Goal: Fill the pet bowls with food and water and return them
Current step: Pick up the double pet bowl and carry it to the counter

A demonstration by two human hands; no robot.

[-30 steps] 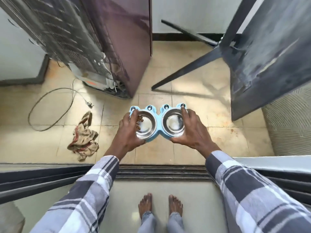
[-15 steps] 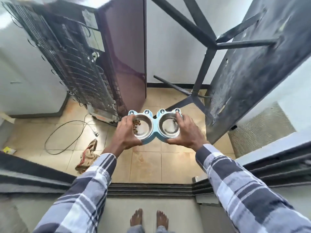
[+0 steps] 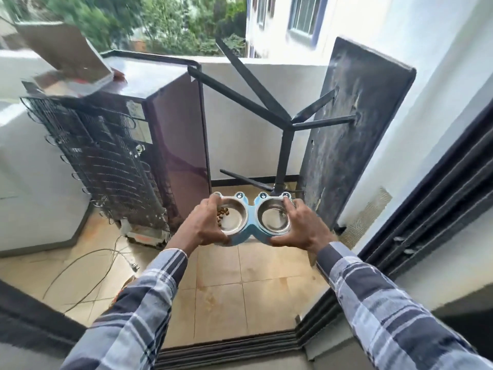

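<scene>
Held out at arm's length over the tiled floor [image 3: 240, 284], above a doorway threshold [image 3: 226, 351]: a blue stand [image 3: 252, 220] carrying two steel bowls side by side; gripped at its left end by the left hand [image 3: 204, 228], fingers curled over the far rim and thumb under the near edge; gripped at its right end by the right hand [image 3: 302, 228] in the same way; both arms in plaid sleeves [image 3: 394, 316]. In the left bowl [image 3: 233, 216], a small heap of brown kibble [image 3: 222, 214] against the left wall, just beside the left fingers; in the right bowl [image 3: 273, 218], a clear, shiny bottom, water or bare steel impossible to tell. Beyond the stand, to the left, the back of a fridge [image 3: 112, 161] with its black coil grid, a tilted board [image 3: 66, 49] on top, blurred; on the floor beside it a loose cable [image 3: 88, 265] ending in a plug. To the right, a dark tabletop [image 3: 349, 134] standing on edge against the white wall, its metal legs [image 3: 282, 121] jutting left toward the fridge; trees and a neighbouring building past the parapet.
</scene>
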